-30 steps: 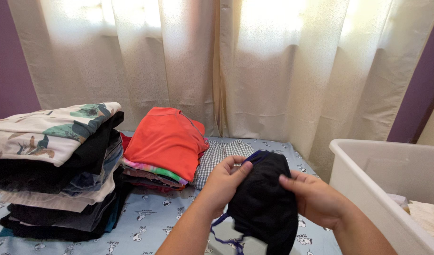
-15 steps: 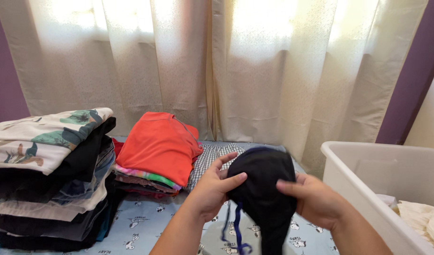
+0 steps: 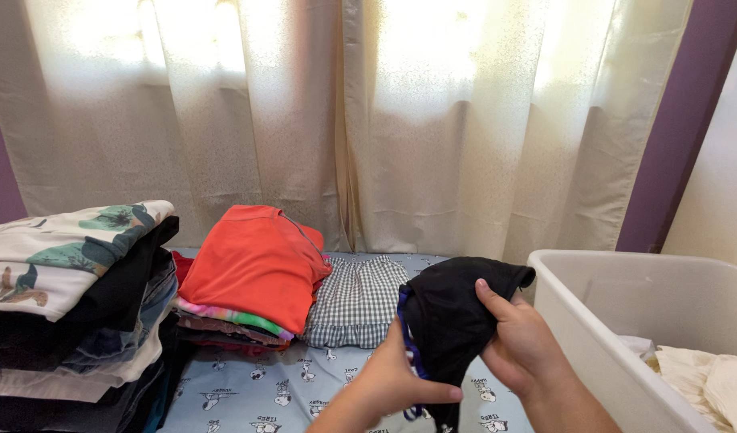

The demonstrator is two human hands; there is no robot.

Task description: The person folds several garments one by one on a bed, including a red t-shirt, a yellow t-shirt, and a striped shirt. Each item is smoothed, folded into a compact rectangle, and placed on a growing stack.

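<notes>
Both of my hands hold a small black garment with dark blue straps, above the bed at lower centre. My left hand grips its lower left edge, thumb across the fabric near the blue strap. My right hand holds the right side, thumb pressed on the front. The garment's top edge flops to the right, toward the bin.
A tall stack of folded clothes stands at the left. A lower pile topped by an orange shirt and a checked folded piece lie on the blue printed sheet. A white plastic bin with pale laundry is at the right. Curtains hang behind.
The view tilted up and turned slightly. My left hand dropped to the garment's lower edge; the garment shifted right and its top folded toward the bin.
</notes>
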